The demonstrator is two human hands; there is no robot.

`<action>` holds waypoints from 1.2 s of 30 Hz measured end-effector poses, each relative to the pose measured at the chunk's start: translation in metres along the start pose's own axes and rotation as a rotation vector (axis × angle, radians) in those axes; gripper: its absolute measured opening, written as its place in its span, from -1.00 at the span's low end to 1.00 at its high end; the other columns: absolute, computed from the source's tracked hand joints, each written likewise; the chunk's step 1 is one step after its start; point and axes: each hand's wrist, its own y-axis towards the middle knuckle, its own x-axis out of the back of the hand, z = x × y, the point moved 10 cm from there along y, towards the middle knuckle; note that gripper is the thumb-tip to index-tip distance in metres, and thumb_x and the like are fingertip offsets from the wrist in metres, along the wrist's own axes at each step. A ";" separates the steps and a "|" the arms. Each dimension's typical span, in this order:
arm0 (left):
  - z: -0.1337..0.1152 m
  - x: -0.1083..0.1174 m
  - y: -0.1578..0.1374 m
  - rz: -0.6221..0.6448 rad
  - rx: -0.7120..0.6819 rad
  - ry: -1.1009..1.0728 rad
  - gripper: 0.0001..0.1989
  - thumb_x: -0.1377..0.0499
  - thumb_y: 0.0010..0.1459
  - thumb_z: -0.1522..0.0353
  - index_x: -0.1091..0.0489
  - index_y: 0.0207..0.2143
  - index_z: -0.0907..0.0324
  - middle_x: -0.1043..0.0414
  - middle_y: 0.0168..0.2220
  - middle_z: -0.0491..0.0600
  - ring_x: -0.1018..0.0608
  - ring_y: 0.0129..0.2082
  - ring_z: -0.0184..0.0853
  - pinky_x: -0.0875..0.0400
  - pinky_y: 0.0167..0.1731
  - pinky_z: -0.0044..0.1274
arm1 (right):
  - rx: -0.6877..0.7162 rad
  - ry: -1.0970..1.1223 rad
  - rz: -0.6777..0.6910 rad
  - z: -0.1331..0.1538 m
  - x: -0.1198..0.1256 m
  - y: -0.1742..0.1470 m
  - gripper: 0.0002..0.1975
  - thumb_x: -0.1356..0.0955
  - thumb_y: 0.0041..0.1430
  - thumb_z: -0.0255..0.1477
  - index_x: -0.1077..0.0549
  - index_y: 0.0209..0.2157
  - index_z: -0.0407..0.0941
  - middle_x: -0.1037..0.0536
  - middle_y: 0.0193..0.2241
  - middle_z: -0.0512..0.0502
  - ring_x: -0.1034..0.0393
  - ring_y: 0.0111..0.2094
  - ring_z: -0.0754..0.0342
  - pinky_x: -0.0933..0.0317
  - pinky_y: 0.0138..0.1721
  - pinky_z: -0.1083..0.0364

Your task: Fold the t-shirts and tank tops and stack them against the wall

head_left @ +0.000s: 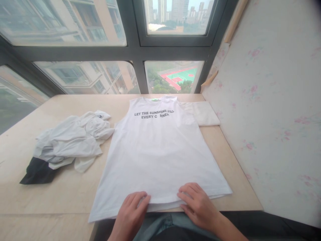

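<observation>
A white sleeveless T-shirt point(155, 154) lies spread face up on the wooden surface, its neckline toward the window and its hem toward me. Dark lettering about sunshine runs across its chest. At the middle of the hem, my left hand point(132, 212) is closed on the fabric, thumb and fingers together. Farther right along the same hem, my right hand point(199, 204) pinches the cloth, fingers on top and thumb at the lower edge. Between the hands the front and back layers of the hem sit slightly apart.
Left of the shirt lies a crumpled heap of white clothes point(75, 134) with a black piece point(38, 170). A folded white cloth point(207, 113) is partly under the shirt's right shoulder. A flowered wall point(276, 110) bounds the right; framed windows point(173, 77) stand behind the wooden surface point(67, 197).
</observation>
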 end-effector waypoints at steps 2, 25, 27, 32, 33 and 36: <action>-0.005 0.002 0.001 -0.036 0.011 -0.048 -0.75 -0.07 0.25 0.57 -0.47 -0.15 0.18 -0.53 -0.21 0.04 -0.54 -0.22 -0.30 -0.44 -0.17 -0.47 | -0.006 0.000 -0.055 0.002 -0.001 0.003 -0.78 -0.23 0.25 -0.59 -0.45 -0.14 -0.15 -0.50 -0.22 -0.17 -0.36 -0.18 -0.01 -0.30 -0.16 -0.03; -0.017 0.009 -0.016 -0.115 -0.147 -0.080 -0.84 -0.13 0.27 0.51 -0.49 -0.18 0.20 -0.60 -0.19 0.03 -0.57 -0.14 -0.30 -0.46 -0.05 -0.43 | 0.184 -0.003 -0.126 0.010 0.005 -0.013 -0.80 -0.24 0.30 -0.60 -0.48 -0.17 -0.21 -0.56 -0.23 -0.20 -0.41 -0.19 0.01 -0.36 -0.16 0.00; -0.016 0.010 -0.018 -0.127 -0.139 -0.081 -0.84 -0.12 0.28 0.51 -0.49 -0.19 0.21 -0.60 -0.18 0.03 -0.57 -0.13 -0.29 -0.46 -0.04 -0.43 | 0.185 -0.004 -0.149 0.011 0.006 -0.011 -0.79 -0.23 0.30 -0.62 -0.48 -0.20 -0.20 -0.57 -0.24 -0.20 -0.42 -0.21 0.03 -0.37 -0.18 0.01; -0.012 0.005 -0.021 -0.071 -0.152 -0.061 -0.72 -0.01 0.33 0.52 -0.50 -0.10 0.21 -0.59 -0.12 0.05 -0.56 -0.09 -0.30 -0.46 -0.05 -0.45 | 0.190 -0.007 -0.129 0.012 0.009 -0.008 -0.84 -0.25 0.33 -0.52 -0.47 -0.19 -0.20 -0.57 -0.25 -0.21 -0.42 -0.22 0.01 -0.38 -0.18 0.00; -0.010 0.005 -0.022 -0.073 -0.142 -0.060 -0.71 0.00 0.33 0.52 -0.50 -0.10 0.20 -0.59 -0.13 0.04 -0.57 -0.11 -0.30 -0.47 -0.06 -0.47 | 0.192 -0.014 -0.125 0.013 0.009 -0.008 -0.84 -0.27 0.33 -0.46 -0.47 -0.18 -0.20 -0.57 -0.24 -0.22 -0.42 -0.21 0.00 -0.38 -0.17 -0.01; -0.001 0.003 -0.021 -0.098 -0.073 -0.108 -0.72 -0.03 0.30 0.53 -0.49 -0.10 0.16 -0.60 -0.19 0.02 -0.59 -0.17 -0.33 -0.50 -0.10 -0.51 | 0.184 -0.043 -0.128 0.013 0.008 -0.008 -0.79 -0.30 0.32 -0.35 -0.47 -0.16 -0.19 -0.56 -0.25 -0.22 -0.42 -0.21 -0.02 -0.38 -0.16 -0.03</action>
